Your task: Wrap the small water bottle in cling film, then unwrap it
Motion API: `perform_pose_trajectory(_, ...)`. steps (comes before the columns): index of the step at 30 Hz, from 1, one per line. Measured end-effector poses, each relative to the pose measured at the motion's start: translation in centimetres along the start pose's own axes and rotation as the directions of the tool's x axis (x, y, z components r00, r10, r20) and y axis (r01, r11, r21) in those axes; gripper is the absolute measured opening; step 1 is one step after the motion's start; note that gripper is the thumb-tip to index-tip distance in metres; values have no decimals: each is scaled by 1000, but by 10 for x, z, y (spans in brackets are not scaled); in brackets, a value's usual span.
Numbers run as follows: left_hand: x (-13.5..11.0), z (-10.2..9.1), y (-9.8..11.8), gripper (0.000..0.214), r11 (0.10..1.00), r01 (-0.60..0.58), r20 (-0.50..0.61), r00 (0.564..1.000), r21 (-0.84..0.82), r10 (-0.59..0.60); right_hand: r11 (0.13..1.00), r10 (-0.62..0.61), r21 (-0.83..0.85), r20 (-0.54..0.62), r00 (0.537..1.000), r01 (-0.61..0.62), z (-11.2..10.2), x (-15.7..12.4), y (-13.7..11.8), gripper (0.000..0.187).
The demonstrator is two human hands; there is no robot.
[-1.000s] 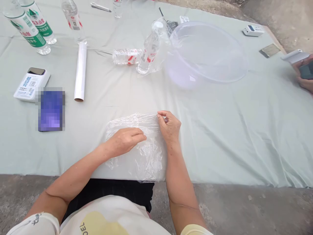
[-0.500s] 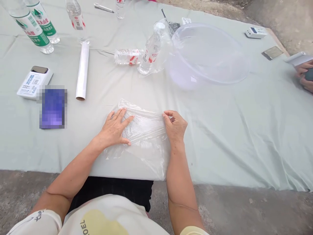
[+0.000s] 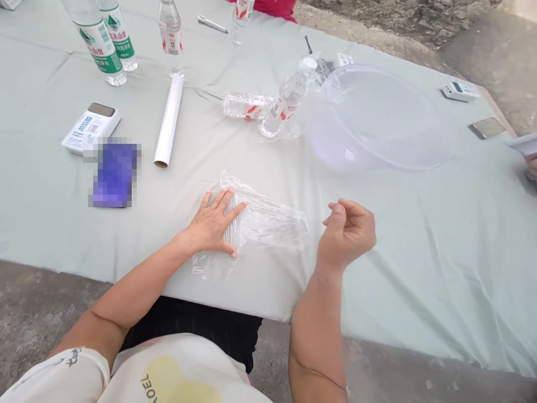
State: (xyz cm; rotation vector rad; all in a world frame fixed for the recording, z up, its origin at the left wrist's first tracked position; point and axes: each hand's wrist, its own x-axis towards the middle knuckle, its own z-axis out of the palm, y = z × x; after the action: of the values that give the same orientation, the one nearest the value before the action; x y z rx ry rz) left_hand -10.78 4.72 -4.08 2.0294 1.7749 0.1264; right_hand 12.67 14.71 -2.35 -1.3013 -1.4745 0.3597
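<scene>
A crumpled piece of clear plastic film (image 3: 272, 224) lies on the cloth-covered table in front of me, gathered into fine folds at its left part. My left hand (image 3: 212, 224) rests flat on that part with its fingers spread. To the right of the film, and apart from it, my right hand (image 3: 350, 232) is raised a little with the fingers curled in and the thumb against them. Nothing shows between those fingers. Beyond my left hand lies a white roll (image 3: 169, 123) with a cardboard core.
A translucent basin (image 3: 377, 151) stands at the back right beside a bagged water bottle (image 3: 281, 109) and a bottle lying down (image 3: 245, 105). At left are a white power bank (image 3: 90, 129), a blurred purple object (image 3: 115, 176) and green-labelled bottles (image 3: 100, 50). Another person's hand (image 3: 532, 168) shows at right.
My right hand has let go of the film's right side and moved right, away from it. The film now lies slacker. My left hand stays on it; the view has shifted.
</scene>
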Motion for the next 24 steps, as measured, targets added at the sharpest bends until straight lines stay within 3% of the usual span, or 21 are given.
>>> perform_pose_trajectory(2, 0, 0, 1, 133, 1000, 3, -7, 1000, -10, -3, 995, -95, 44, 250, 964, 87, 1, -2, -22, 20)
perform_pose_trajectory(3, 0, 0, 1, 136, 1000, 8, -12, 1000, -15, -9, 991, -130, 60, 412, 902, 115, 4, -4, -32, 20)
perform_pose_trajectory(5, 0, 0, 1, 139, 999, 17, -24, 1000, -27, -17, 984, -165, 66, 689, 706, 166, 14, -7, -44, 24)
perform_pose_trajectory(6, 0, 0, 1, 139, 999, 17, -31, 999, -35, -18, 978, -173, 61, 774, 608, 202, 20, -9, -47, 28)
perform_pose_trajectory(8, 0, 1, 0, 140, 998, 7, -46, 999, -55, -9, 952, -205, 68, 866, 456, 299, 33, -17, -46, 43)
perform_pose_trajectory(10, 0, 1, -3, 139, 997, -13, -59, 998, -74, 8, 923, -220, 69, 901, 373, 380, 44, -28, -39, 65)
perform_pose_trajectory(15, -4, -13, -18, 122, 975, -133, -100, 988, -178, 117, 860, -216, 17, 917, 336, 509, 55, -45, -13, 100)
perform_pose_trajectory(18, -7, -29, -29, 91, 959, -105, -248, 968, -262, 38, 815, -233, 30, 931, 279, 579, 55, -42, -2, 103)
perform_pose_trajectory(19, -7, -34, -31, 79, 957, -48, -341, 939, -285, -54, 805, -234, 31, 934, 269, 592, 55, -40, 0, 101)
perform_pose_trajectory(21, -7, -40, -35, 53, 926, 115, -503, 812, -361, -297, 793, -240, 38, 936, 256, 607, 54, -36, 2, 99)
perform_pose_trajectory(22, -6, -41, -36, 41, 894, 196, -530, 746, -403, -403, 790, -246, 42, 936, 253, 612, 53, -35, 2, 97)
perform_pose_trajectory(23, -6, -42, -35, 35, 860, 264, -518, 708, -436, -480, 787, -252, 44, 934, 255, 615, 53, -35, 2, 96)
perform_pose_trajectory(24, -6, -42, -33, 38, 834, 312, -475, 707, -456, -524, 786, -256, 43, 931, 261, 617, 53, -35, 1, 95)
